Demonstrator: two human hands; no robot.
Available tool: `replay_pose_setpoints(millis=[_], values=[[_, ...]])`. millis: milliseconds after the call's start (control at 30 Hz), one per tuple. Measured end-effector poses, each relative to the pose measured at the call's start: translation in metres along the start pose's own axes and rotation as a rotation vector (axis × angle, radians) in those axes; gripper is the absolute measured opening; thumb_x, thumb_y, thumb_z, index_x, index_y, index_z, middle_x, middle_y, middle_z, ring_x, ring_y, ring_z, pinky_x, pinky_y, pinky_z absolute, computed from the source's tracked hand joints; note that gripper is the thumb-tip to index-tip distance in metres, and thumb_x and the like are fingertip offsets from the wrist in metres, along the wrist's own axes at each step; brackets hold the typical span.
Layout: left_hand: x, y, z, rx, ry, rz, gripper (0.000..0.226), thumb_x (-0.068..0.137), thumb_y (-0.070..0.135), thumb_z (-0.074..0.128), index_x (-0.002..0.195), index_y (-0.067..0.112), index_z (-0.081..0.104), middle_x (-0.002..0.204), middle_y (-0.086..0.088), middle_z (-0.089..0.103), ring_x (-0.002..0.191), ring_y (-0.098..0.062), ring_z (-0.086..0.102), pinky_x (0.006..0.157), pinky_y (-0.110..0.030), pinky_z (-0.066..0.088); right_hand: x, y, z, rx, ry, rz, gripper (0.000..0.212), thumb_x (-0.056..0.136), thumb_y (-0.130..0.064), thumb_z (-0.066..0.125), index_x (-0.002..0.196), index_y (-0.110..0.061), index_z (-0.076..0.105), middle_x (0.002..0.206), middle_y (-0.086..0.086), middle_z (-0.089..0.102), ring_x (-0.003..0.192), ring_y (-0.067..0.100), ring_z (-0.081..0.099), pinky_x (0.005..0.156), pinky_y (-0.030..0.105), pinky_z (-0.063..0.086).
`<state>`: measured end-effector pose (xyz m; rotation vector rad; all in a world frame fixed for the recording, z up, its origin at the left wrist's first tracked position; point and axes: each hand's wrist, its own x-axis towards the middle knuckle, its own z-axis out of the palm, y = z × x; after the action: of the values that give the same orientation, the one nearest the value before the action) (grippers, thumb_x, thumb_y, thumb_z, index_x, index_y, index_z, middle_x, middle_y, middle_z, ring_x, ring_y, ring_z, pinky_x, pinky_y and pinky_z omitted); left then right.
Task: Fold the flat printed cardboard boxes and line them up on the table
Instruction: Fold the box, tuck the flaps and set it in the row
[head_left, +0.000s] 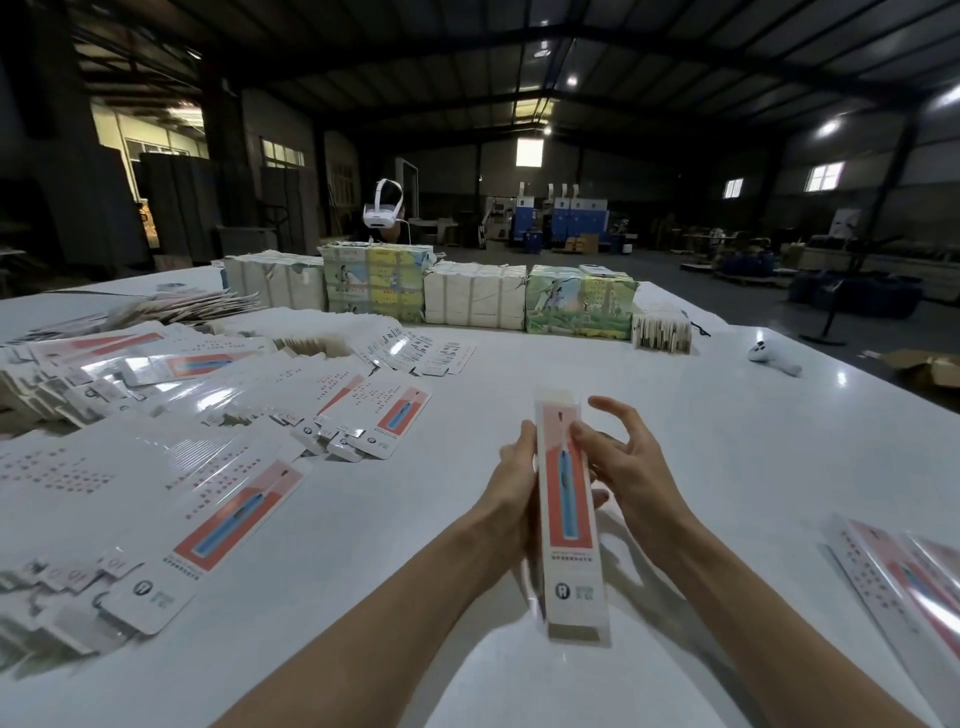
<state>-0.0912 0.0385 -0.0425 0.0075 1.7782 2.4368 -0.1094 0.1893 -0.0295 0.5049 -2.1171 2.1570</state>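
White box (569, 519) with coral-red panel and blue stripe; white table (675, 415).

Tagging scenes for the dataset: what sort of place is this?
Probably a packaging workshop in a warehouse-like hall: a large white table spread with flat printed cartons, a folded box in the left hand, wrapped bundles along the far edge, blue machines on the open floor behind.
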Motion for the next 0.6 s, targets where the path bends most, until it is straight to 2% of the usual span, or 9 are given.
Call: replay_pose_setpoints(millis=[100,167,233,267,333,367,467,533,600], values=[[0.0056,-0.0066,-0.0045,0.205,0.098,0.229,0.029,0.111,0.048,0.038,0.140,0.050,0.035,0.101,-0.010,0.073,0.082,-0.024,0.080,0.065,-0.031,0.063,0.0015,0.0026,-0.0007,-0.031,0.031,-0.027,0.042,0.097,-0.043,0.068,0.134,-0.034,0.051,0.096,0.000,0.080,0.091,0.024,0.079,0.079,0.035,0.064],[0.0068,-0.0092,-0.0065,0.259,0.091,0.317,0.031,0.112,0.044,0.038,0.140,0.058,0.038,0.106,0.000,0.071,0.087,-0.016,0.079,0.065,-0.028,0.063,0.0020,0.0039,-0.0001,-0.016,0.051,-0.038,0.035,0.099,-0.040,0.068,0.130,-0.033,0.054,0.097,0.000,0.080,0.091,0.025,0.079,0.075,0.032,0.065],[0.0056,-0.0080,-0.0044,0.282,0.072,0.340,0.034,0.110,0.052,0.037,0.143,0.061,0.038,0.117,0.007,0.069,0.095,-0.012,0.078,0.070,-0.030,0.065,0.0021,0.0047,-0.0008,-0.021,0.065,-0.042,0.033,0.100,-0.041,0.067,0.129,-0.033,0.056,0.097,0.001,0.080,0.091,0.025,0.079,0.077,0.034,0.066],[0.0037,-0.0067,-0.0018,0.282,0.046,0.325,0.039,0.107,0.062,0.037,0.145,0.062,0.037,0.122,0.006,0.068,0.098,-0.014,0.078,0.074,-0.035,0.066,0.0024,0.0048,-0.0016,-0.033,0.065,-0.042,0.033,0.100,-0.042,0.066,0.130,-0.033,0.056,0.097,0.002,0.080,0.091,0.025,0.079,0.080,0.037,0.066],[0.0031,-0.0058,0.0008,0.243,-0.034,0.266,0.063,0.094,0.078,0.047,0.152,0.060,0.030,0.131,0.001,0.066,0.103,-0.023,0.077,0.082,-0.048,0.065,0.0027,0.0042,-0.0038,-0.063,0.065,-0.039,0.037,0.097,-0.047,0.067,0.131,-0.036,0.057,0.097,0.002,0.079,0.092,0.024,0.078,0.085,0.040,0.064],[0.0027,-0.0060,0.0016,0.230,-0.071,0.244,0.073,0.090,0.076,0.058,0.153,0.061,0.024,0.134,0.001,0.063,0.105,-0.025,0.077,0.084,-0.049,0.065,0.0025,0.0033,-0.0043,-0.075,0.059,-0.039,0.039,0.096,-0.049,0.068,0.131,-0.037,0.057,0.098,0.000,0.079,0.093,0.023,0.077,0.085,0.040,0.063],[0.0009,-0.0050,0.0031,0.249,-0.145,0.244,0.104,0.080,0.050,0.087,0.146,0.074,0.011,0.136,0.005,0.055,0.106,-0.023,0.076,0.080,-0.042,0.065,0.0020,0.0011,-0.0036,-0.051,0.026,-0.028,0.039,0.095,-0.048,0.069,0.132,-0.041,0.057,0.102,-0.005,0.079,0.097,0.019,0.077,0.078,0.035,0.064],[0.0017,-0.0029,0.0029,0.281,-0.132,0.245,0.115,0.075,0.043,0.092,0.149,0.070,0.007,0.141,0.005,0.051,0.107,-0.025,0.075,0.081,-0.041,0.066,0.0014,-0.0011,-0.0033,-0.040,-0.005,-0.018,0.040,0.096,-0.044,0.069,0.134,-0.044,0.057,0.103,-0.008,0.079,0.100,0.018,0.077,0.074,0.033,0.065],[0.0021,-0.0014,0.0015,0.292,-0.121,0.234,0.122,0.073,0.039,0.092,0.155,0.063,0.005,0.148,-0.001,0.047,0.113,-0.032,0.071,0.088,-0.047,0.064,0.0007,-0.0034,-0.0041,-0.051,-0.047,-0.019,0.045,0.094,-0.042,0.069,0.136,-0.045,0.055,0.106,-0.010,0.078,0.101,0.016,0.077,0.076,0.034,0.065]])
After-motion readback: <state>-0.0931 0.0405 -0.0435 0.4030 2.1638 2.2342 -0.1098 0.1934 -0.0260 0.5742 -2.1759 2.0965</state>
